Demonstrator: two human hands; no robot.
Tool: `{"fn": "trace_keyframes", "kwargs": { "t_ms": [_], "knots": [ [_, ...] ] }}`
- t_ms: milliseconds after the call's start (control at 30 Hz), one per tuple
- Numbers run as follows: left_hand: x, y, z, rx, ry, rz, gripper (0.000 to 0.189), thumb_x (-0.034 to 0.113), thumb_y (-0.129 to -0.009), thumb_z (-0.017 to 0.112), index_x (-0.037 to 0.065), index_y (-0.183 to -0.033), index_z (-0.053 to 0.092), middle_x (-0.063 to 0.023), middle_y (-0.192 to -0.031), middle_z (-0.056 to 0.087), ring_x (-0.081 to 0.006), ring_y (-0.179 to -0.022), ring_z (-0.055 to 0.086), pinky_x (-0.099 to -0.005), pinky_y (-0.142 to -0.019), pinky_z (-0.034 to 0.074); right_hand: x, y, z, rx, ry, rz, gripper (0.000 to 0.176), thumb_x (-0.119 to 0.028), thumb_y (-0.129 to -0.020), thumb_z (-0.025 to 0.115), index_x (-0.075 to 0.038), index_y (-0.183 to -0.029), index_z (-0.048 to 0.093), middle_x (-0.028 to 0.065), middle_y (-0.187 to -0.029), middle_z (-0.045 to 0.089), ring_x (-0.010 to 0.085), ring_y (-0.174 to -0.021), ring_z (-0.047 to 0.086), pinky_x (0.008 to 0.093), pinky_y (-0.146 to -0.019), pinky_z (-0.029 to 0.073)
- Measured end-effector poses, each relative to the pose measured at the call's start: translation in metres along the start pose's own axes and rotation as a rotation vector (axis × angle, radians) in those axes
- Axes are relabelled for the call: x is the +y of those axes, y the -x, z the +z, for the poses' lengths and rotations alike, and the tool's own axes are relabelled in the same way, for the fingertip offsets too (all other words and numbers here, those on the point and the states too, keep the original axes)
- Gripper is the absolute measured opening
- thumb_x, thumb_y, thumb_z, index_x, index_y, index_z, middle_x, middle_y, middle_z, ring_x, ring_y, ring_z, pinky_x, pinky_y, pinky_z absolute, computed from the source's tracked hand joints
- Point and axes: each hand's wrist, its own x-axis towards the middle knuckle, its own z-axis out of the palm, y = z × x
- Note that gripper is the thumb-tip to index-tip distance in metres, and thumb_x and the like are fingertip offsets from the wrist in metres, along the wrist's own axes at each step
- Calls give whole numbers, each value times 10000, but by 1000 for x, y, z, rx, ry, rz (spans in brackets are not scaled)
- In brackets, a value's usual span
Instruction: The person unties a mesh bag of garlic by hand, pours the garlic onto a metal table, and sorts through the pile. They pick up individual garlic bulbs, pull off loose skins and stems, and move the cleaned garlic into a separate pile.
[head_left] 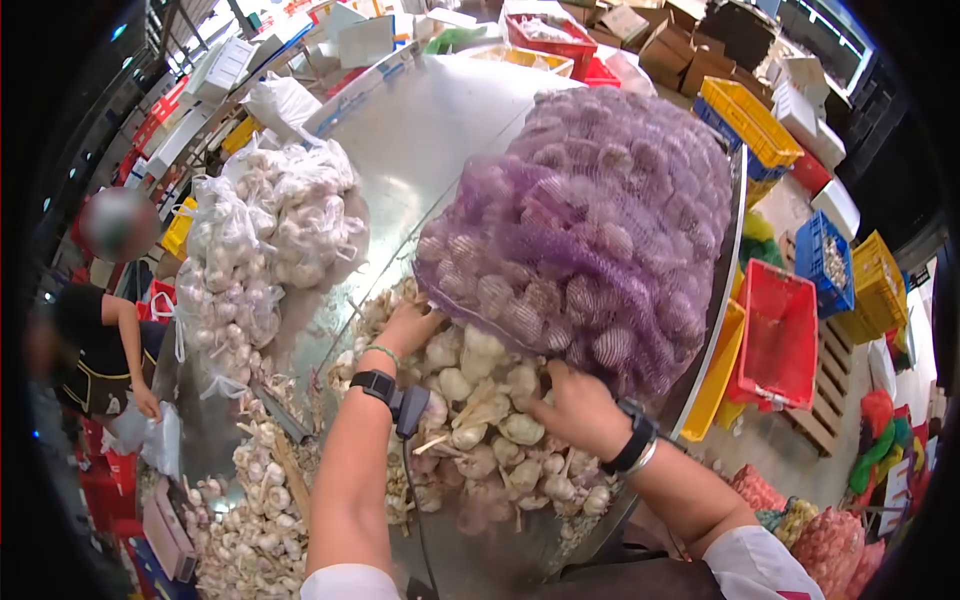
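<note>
A large purple mesh bag (610, 240) full of garlic bulbs lies on the metal table, its mouth toward me. My left hand (408, 328) is closed on the left side of the bag's mouth, with the fingertips partly hidden by the mesh. On the right side of the mouth, my right hand (585, 410) has its fingers curled at the mesh edge, thumb over the bulbs. Between and below both hands spreads a pile of loose garlic bulbs (475, 395), some with stalks. A dark device with a cable (409, 412) hangs by my left wrist.
Clear plastic bags of garlic (270, 225) stand at the left of the metal table (400, 130). More loose garlic (265, 500) lies at lower left. Another person (105, 340) stands at the left, holding plastic bags. A red crate (775, 335) and a blue crate (825, 262) stand beyond the right edge.
</note>
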Motion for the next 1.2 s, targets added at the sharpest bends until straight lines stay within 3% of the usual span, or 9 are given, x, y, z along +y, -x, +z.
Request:
{"fn": "trace_keyframes", "kwargs": {
  "t_ms": [133,233,267,400,467,567,700,900,1200],
  "knots": [
    [-22,10,11,-21,-2,-1,732,581,-845,620,66,-1362,555,-140,-1425,526,-269,-1302,504,-327,-1075,367,-3,-18,-12,-179,59,-43,566,-478,-869,625,58,-1041,570,259,-838,667,430,-817,658,495,-772,507],
    [-35,41,29,103,-146,171,607,540,-896,580,91,-1305,603,-169,-1287,622,-308,-1156,589,-364,-961,450,8,-16,6,-285,97,-66,632,-555,-888,560,51,-1065,591,259,-899,674,422,-870,659,488,-798,504],
    [-28,57,33,64,-25,0,689,609,-847,577,132,-1343,588,-142,-1458,489,-284,-1330,476,-312,-1094,347,11,-14,13,-322,81,-93,667,-576,-886,552,56,-1097,584,257,-918,676,421,-892,657,487,-818,502],
    [-23,106,52,-112,-265,91,562,561,-901,514,186,-1305,623,-151,-1184,670,-326,-1171,577,-404,-1041,369,-4,12,35,-382,96,-120,743,-649,-874,526,-27,-1281,534,266,-995,673,424,-973,640,475,-872,496],
    [-40,130,71,-67,-331,172,460,467,-917,518,178,-1251,645,-132,-1157,677,-314,-1140,591,-415,-1035,362,-14,31,44,-387,136,-140,724,-686,-856,522,-189,-1381,497,293,-1132,628,431,-1043,615,462,-902,493],
    [-50,168,90,-69,-469,309,376,361,-959,451,175,-1236,624,-102,-1137,681,-295,-1090,607,-491,-1056,282,7,48,97,-262,-2,-373,747,-699,-833,546,-225,-1407,480,307,-1322,511,453,-1111,574,470,-944,481],
    [-59,216,99,-35,-431,310,403,321,-955,439,166,-1299,579,-136,-1195,651,-299,-1171,562,-518,-1109,236,-22,88,111,-322,187,-254,738,-677,-799,601,-253,-1396,503,288,-1483,328,489,-1184,507,464,-1009,450],
    [-98,293,124,176,-420,314,493,300,-960,469,159,-1432,464,-215,-1527,319,-408,-1399,301,-555,-1142,182,-55,133,149,-347,551,-110,633,-417,-863,629,-102,-1390,471,192,-1232,602,355,-1059,636,481,-870,504],
    [-89,464,183,229,-411,120,802,652,-910,455,185,-1538,279,-222,-1598,148,-416,-1475,136,-721,-1085,28,-74,235,187,-187,486,-172,567,-361,-890,586,-82,-1372,477,288,-1495,300,502,-1394,251,758,-937,315]
  ]
}}
